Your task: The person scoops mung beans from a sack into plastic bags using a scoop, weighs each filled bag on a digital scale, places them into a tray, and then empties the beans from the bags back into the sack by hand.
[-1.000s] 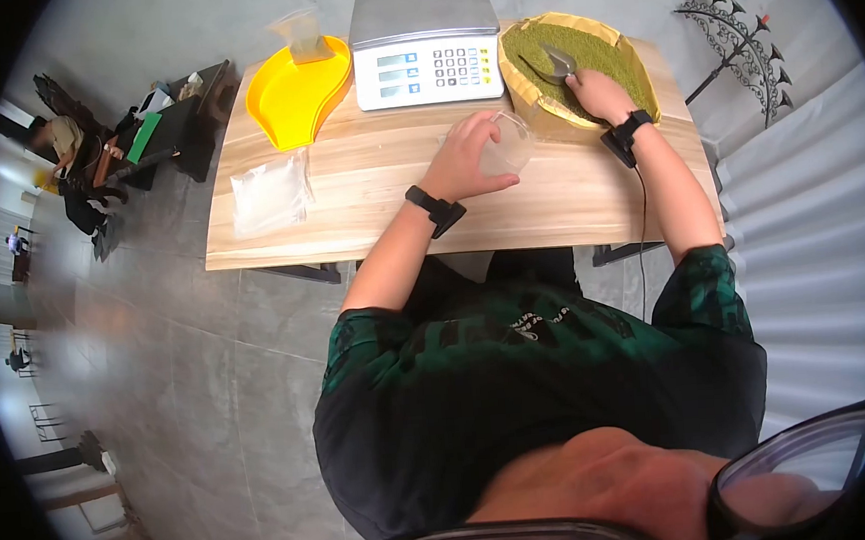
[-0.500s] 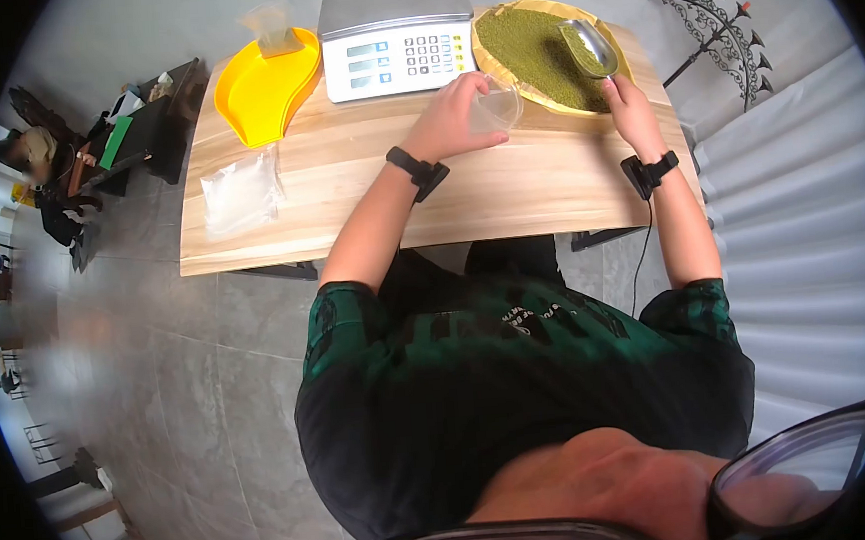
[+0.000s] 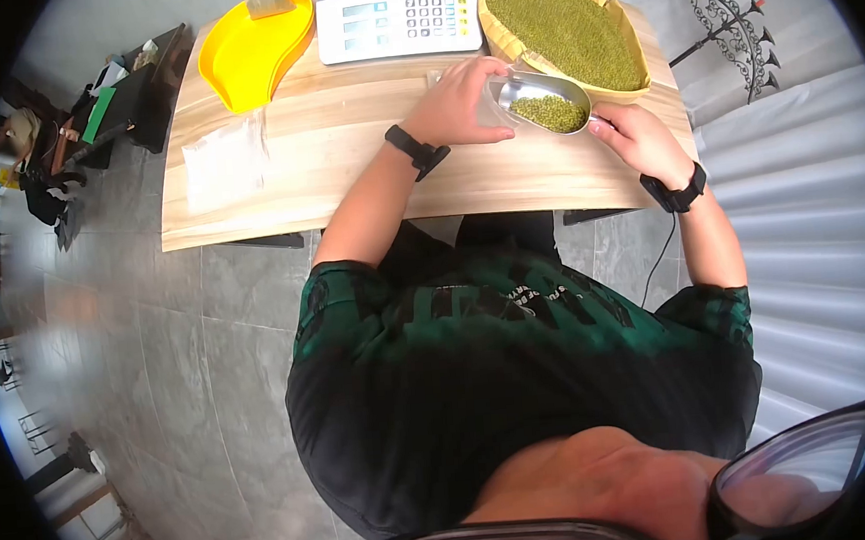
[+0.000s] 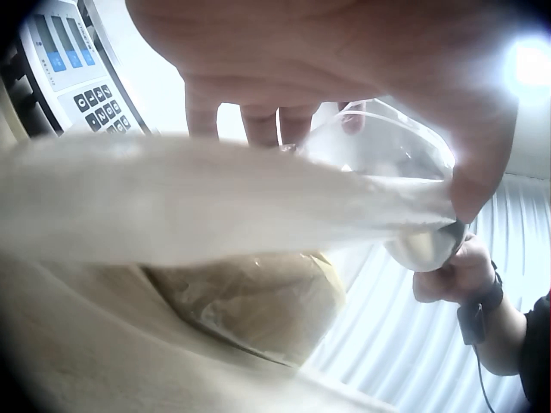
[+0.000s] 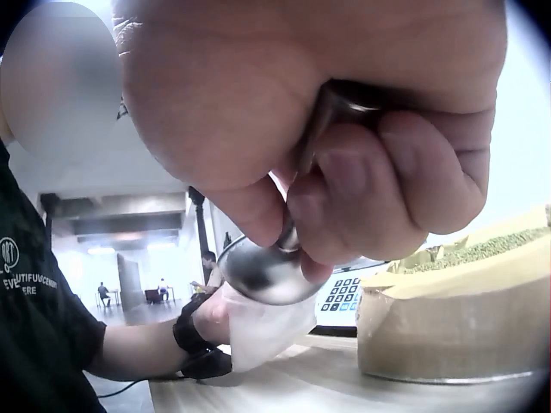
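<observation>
My left hand (image 3: pixel 456 106) holds a thin clear plastic bag (image 4: pixel 215 202) by its mouth, with thumb and fingers spread round the rim. The bag hangs below the palm in the left wrist view. My right hand (image 3: pixel 644 137) grips the handle of a metal scoop (image 5: pixel 271 274). Small green beans (image 3: pixel 554 113) lie in the scoop, which is level, its front edge right at the bag's mouth. Behind both hands stands a wide container (image 3: pixel 499 43) lined with yellowish paper, full of the same beans.
A digital scale (image 3: pixel 395 27) stands at the back of the wooden table (image 3: pixel 345 166). Left of it is a yellow tray (image 3: pixel 247 57) with a filled clear bag (image 3: pixel 266 1) at its far end. Flat plastic bags (image 3: pixel 227 164) lie at the table's left.
My right hand has lifted the scoop out of the bean container, bringing it left and toward me with beans in it. My left hand still holds the bag in nearly the same place.
</observation>
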`<state>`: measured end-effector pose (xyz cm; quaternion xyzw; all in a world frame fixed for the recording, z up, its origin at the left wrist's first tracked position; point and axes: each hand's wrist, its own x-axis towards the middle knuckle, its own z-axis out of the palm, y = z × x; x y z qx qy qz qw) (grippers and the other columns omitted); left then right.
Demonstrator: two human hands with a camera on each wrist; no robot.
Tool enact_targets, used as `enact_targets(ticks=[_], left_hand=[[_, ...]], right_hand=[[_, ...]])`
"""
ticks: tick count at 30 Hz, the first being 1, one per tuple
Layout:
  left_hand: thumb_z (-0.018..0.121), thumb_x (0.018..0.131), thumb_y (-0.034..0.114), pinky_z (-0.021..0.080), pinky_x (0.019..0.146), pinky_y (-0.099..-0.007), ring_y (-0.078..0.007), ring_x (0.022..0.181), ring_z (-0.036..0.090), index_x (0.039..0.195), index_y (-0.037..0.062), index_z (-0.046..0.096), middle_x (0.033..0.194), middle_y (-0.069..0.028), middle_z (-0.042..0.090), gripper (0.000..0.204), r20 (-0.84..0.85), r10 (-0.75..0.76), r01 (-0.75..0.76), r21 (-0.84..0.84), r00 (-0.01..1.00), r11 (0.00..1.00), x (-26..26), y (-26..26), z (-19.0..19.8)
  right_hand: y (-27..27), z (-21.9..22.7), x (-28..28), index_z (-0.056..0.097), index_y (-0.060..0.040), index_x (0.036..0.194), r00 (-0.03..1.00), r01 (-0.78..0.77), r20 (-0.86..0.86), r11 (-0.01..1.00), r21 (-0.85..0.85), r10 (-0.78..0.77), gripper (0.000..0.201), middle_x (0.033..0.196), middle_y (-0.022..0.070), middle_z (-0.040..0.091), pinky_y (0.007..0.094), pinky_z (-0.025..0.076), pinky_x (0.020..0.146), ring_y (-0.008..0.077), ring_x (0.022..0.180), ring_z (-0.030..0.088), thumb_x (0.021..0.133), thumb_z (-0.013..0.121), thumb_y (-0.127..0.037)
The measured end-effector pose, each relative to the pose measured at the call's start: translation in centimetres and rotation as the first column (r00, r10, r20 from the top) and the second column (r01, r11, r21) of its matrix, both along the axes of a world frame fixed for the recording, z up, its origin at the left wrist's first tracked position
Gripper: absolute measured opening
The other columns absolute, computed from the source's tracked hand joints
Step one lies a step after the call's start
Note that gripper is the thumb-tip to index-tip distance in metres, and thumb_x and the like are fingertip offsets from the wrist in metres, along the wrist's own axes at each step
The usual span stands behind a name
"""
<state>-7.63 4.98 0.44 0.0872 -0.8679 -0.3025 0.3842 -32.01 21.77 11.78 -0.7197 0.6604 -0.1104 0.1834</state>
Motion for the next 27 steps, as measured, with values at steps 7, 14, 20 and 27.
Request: enact_targets(ticks=[7,14,20,27], left_hand=[[0.082,0.066,0.035,0.038,0.104,-0.0439,-0.0362,0.120,0.050,0.121,0.0075,0.051,0.121,-0.0155,0.057,0.069,0.043,0.023,-0.020,-0.074,0.999,0.997,0.4,0.5,0.3],[0.082,0.067,0.036,0.038,0.103,-0.0432,-0.0363,0.119,0.050,0.123,0.0060,0.050,0.123,-0.0153,0.056,0.071,0.061,0.052,-0.045,-0.114,0.997,0.992,0.7,0.9,0.5],[0.085,0.065,0.027,0.041,0.101,-0.0414,-0.0344,0.116,0.054,0.123,0.0049,0.048,0.121,-0.0166,0.057,0.072,0.052,0.001,-0.001,-0.009,0.999,1.000,0.7,0.4,0.3],[0.085,0.068,0.028,0.046,0.098,-0.0394,-0.0320,0.115,0.058,0.130,0.0038,0.040,0.122,-0.0175,0.060,0.080,-0.107,0.086,-0.066,0.178,0.991,0.982,1.5,-1.0,-0.4]], right_hand=[[-2.9,3.6,2.3,0.065,-0.0036,0.098,0.941,-0.153,-0.293,0.985,0.082,0.170,0.026,0.082,0.0207,0.065,0.0476,0.048,0.069,0.0403,0.079,0.062,0.094,0.056,-0.028],[-4.4,5.5,4.1,0.066,-0.0046,0.092,0.865,-0.213,-0.434,0.968,0.135,0.251,0.025,0.079,0.0194,0.065,0.0496,0.049,0.069,0.0403,0.078,0.063,0.093,0.055,-0.027],[-3.7,7.1,3.3,0.065,-0.0030,0.098,0.906,-0.186,-0.364,0.976,0.115,0.215,0.026,0.081,0.0196,0.065,0.0443,0.048,0.068,0.0381,0.078,0.063,0.093,0.059,-0.027],[-2.9,7.7,-7.6,0.065,0.0050,0.105,0.983,0.130,-0.123,0.991,-0.034,-0.134,0.031,0.095,0.0227,0.068,0.0391,0.049,0.080,0.0350,0.090,0.065,0.095,0.058,-0.023]])
